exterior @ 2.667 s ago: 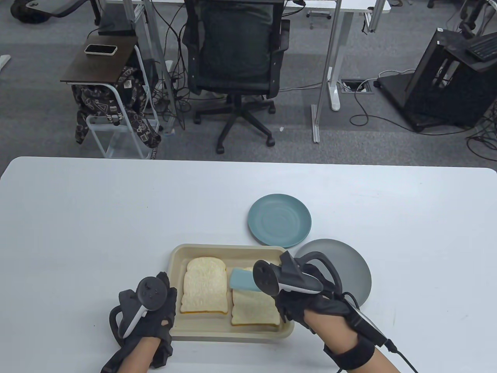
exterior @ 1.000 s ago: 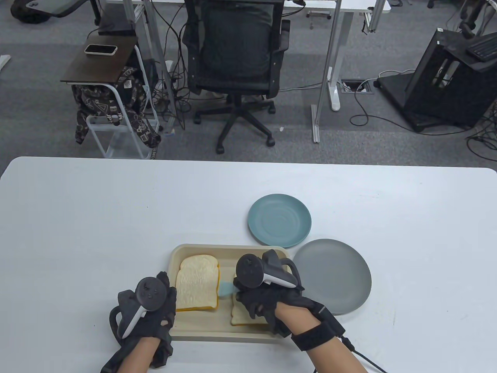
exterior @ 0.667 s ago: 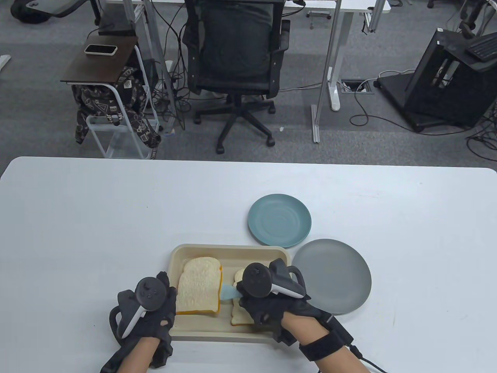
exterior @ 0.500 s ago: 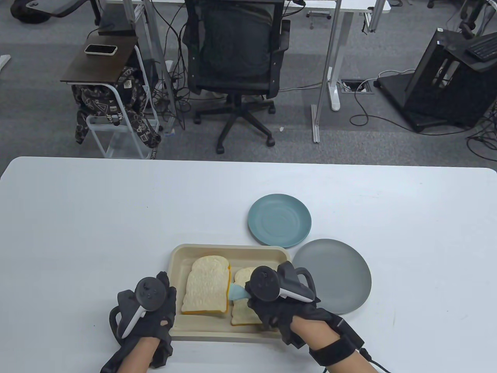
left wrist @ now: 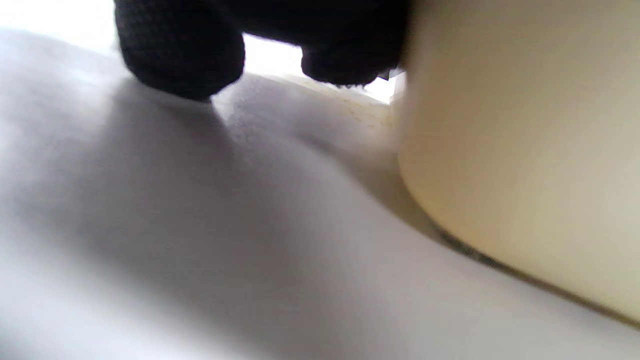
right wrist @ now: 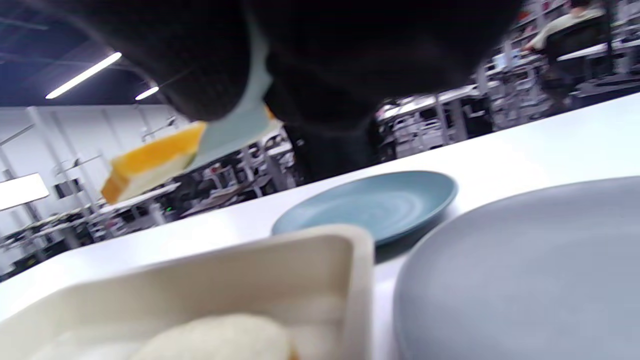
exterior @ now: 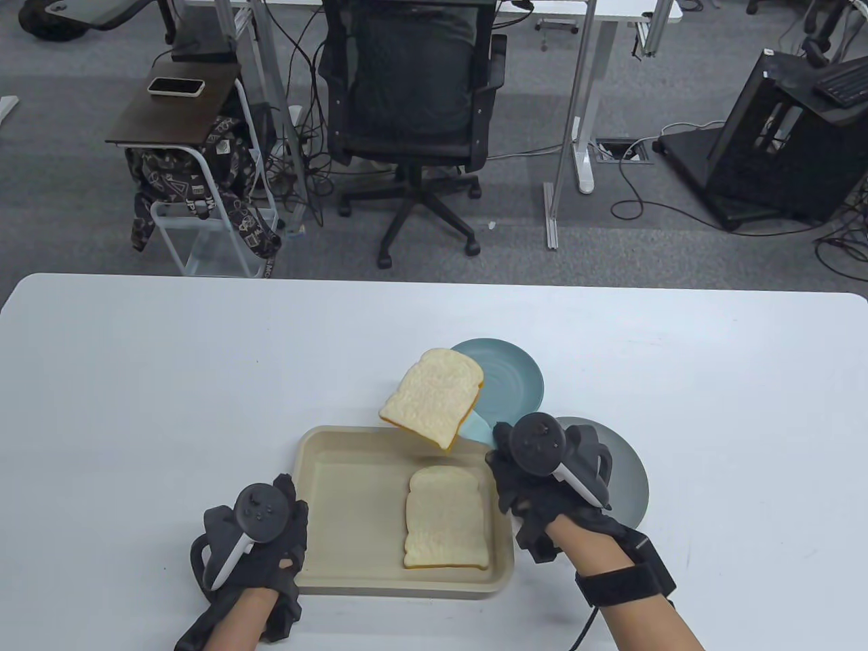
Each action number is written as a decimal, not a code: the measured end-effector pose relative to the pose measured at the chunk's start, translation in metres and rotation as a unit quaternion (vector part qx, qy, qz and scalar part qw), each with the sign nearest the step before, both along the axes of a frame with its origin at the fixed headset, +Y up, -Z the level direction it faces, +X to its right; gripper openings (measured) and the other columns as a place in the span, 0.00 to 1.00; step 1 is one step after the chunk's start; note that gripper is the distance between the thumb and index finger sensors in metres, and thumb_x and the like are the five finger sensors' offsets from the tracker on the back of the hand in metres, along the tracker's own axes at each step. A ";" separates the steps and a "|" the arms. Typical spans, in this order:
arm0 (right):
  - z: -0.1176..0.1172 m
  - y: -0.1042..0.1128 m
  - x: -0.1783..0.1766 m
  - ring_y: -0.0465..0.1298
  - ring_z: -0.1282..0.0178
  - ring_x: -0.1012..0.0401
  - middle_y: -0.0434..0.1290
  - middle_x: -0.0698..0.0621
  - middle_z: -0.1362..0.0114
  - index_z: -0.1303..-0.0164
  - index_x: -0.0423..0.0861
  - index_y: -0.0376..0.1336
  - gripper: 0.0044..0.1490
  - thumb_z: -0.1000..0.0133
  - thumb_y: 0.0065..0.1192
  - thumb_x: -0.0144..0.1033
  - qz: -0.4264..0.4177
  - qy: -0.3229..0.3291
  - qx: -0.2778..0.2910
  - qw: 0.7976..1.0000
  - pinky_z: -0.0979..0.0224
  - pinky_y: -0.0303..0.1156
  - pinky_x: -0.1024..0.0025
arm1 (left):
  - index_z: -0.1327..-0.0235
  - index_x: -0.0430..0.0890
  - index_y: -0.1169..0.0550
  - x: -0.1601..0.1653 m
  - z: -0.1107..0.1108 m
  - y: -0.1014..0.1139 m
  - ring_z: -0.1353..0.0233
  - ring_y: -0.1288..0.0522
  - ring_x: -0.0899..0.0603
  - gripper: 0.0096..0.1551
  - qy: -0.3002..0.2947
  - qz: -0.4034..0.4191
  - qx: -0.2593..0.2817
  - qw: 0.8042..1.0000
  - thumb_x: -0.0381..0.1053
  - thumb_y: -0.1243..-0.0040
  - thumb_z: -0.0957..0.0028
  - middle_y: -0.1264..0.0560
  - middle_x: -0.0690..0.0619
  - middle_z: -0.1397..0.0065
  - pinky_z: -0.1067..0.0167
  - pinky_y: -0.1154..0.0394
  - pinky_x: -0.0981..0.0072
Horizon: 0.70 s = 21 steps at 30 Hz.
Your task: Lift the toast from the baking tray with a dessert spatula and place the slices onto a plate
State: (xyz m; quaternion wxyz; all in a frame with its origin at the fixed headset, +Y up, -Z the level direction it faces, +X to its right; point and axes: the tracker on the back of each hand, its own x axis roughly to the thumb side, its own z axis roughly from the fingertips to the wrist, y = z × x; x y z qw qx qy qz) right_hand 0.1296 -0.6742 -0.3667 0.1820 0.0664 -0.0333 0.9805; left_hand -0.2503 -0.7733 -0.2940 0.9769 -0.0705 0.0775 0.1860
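Observation:
One toast slice (exterior: pixel 432 397) rides in the air on the light blue dessert spatula (exterior: pixel 476 427), above the tray's far edge and beside the teal plate (exterior: pixel 512 380). My right hand (exterior: pixel 525 478) grips the spatula's handle; the blade (right wrist: pixel 235 127) and the slice's orange crust (right wrist: pixel 152 160) show in the right wrist view. A second slice (exterior: pixel 445 519) lies flat in the right half of the beige baking tray (exterior: pixel 339 475). My left hand (exterior: pixel 281 536) rests against the tray's left wall (left wrist: pixel 520 165), fingers (left wrist: pixel 182 47) bent down to the table.
A grey plate (exterior: pixel 627 485) lies right of the tray, partly under my right hand, and touches the teal plate's near edge. White tabletop spreads left and far. An office chair (exterior: pixel 410 102) and a side cart (exterior: pixel 186 135) stand beyond the table.
The right hand slid the spatula under the left slice, then lifted it up and away from the tray toward the teal plate. The left hand stayed at the tray's left side.

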 end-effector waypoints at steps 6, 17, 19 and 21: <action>-0.026 -0.009 0.018 0.80 0.87 0.61 0.82 0.40 0.60 0.38 0.37 0.68 0.35 0.52 0.67 0.42 0.003 -0.081 -0.007 0.997 0.93 0.80 0.69 | 0.21 0.42 0.37 0.000 0.000 0.000 0.75 0.21 0.52 0.35 0.000 0.001 -0.001 1.000 0.58 0.49 0.37 0.18 0.55 0.61 0.55 0.17 0.53; -0.058 -0.032 0.027 0.80 0.86 0.62 0.82 0.40 0.60 0.38 0.37 0.68 0.35 0.52 0.67 0.42 0.039 -0.140 -0.045 0.988 0.93 0.80 0.69 | 0.21 0.42 0.37 -0.001 -0.001 0.000 0.75 0.21 0.52 0.36 -0.001 0.004 -0.003 1.000 0.59 0.49 0.37 0.18 0.56 0.61 0.55 0.17 0.53; -0.062 -0.034 0.026 0.80 0.86 0.62 0.82 0.40 0.60 0.38 0.37 0.68 0.35 0.52 0.67 0.42 0.046 -0.144 -0.051 0.987 0.93 0.80 0.69 | 0.21 0.42 0.37 -0.001 -0.001 0.000 0.75 0.21 0.52 0.36 -0.001 0.004 -0.003 1.000 0.59 0.49 0.36 0.18 0.55 0.61 0.55 0.17 0.53; -0.066 -0.035 0.022 0.80 0.86 0.62 0.82 0.40 0.60 0.39 0.37 0.68 0.35 0.52 0.67 0.42 0.052 -0.143 -0.062 0.986 0.93 0.80 0.69 | 0.21 0.42 0.37 -0.001 -0.001 0.000 0.75 0.21 0.52 0.36 -0.001 0.004 -0.002 1.000 0.59 0.49 0.37 0.18 0.55 0.61 0.55 0.17 0.53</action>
